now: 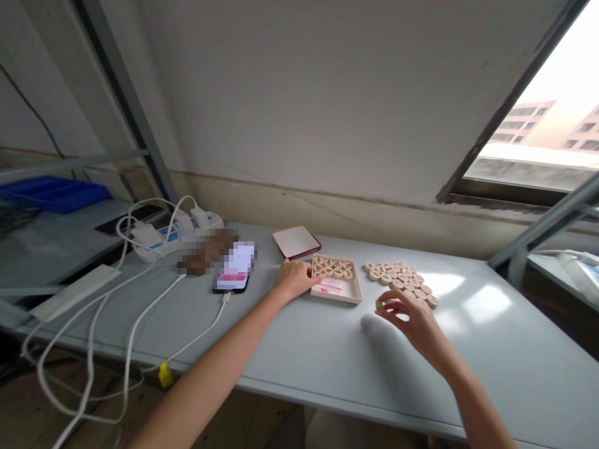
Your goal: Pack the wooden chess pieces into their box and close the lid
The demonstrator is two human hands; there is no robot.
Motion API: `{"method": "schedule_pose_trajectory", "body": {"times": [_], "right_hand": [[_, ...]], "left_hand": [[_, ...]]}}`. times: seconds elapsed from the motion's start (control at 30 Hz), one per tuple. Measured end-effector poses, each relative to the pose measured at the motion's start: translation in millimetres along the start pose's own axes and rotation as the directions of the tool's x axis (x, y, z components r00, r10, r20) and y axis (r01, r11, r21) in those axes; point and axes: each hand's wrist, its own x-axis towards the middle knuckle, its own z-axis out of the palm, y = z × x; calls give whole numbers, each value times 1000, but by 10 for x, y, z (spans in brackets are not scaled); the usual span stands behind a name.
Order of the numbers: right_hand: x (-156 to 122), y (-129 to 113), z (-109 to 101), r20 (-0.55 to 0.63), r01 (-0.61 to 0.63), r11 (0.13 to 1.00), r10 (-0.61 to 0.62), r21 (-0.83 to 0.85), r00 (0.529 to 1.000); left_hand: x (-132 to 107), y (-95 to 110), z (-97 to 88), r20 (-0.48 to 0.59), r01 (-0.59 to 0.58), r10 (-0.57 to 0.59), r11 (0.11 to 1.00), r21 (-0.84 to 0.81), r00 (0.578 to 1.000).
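Note:
An open wooden box (352,293) lies on the grey table; round wooden game pieces (333,267) fill its far half and pink paper shows in the near half. My left hand (296,278) rests on the table against the box's left side, fingers curled on its edge. To the right lies a loose cluster of several round wooden pieces (401,279). My right hand (410,317) hovers at the cluster's near edge, pinching one wooden piece (380,305) between thumb and fingers. The box's red-edged lid (296,242) lies behind, upside down.
A phone (235,268) on a charging cable lies left of the box, next to a blurred brown object. A white power strip (166,234) with plugs and trailing white cables sits at far left. A blue tray (51,192) is on a side shelf. A window is at the right.

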Motion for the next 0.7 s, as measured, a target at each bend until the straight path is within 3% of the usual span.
{"method": "schedule_pose_trajectory", "body": {"times": [0.27, 0.47, 0.53, 0.7], "right_hand": [[621, -193, 404, 78, 148, 988, -152, 48, 985], [673, -124, 573, 29, 150, 981, -155, 120, 988], [664, -123, 588, 7, 159, 985, -160, 62, 987], [659, -136, 616, -6, 199, 945, -208, -260, 978]], "left_hand": [[17, 5, -23, 80, 51, -48, 998, -32, 996], [43, -7, -6, 107, 46, -40, 997, -57, 993], [49, -12, 4, 105, 36, -29, 998, -61, 994], [61, -19, 17, 97, 16, -11, 999, -52, 995]]}}
